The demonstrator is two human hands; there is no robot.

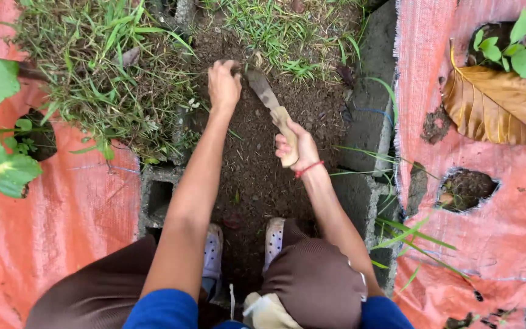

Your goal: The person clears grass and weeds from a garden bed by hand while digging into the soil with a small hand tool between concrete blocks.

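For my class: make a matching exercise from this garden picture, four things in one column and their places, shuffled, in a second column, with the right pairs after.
Things:
1. left hand
2. right hand
3. dry brown leaf
4. concrete block

Places:
A. lying on the orange sheet, right side
B. at the edge of the grass clump, on the soil
C. beside the left leg, hollow side showing
D. around the pale knife handle

Pairs: 1-B, 2-D, 3-A, 4-C

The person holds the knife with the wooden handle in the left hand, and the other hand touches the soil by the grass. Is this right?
Not quite. The head view shows the knife in the right hand; the left hand touches the soil by the grass.
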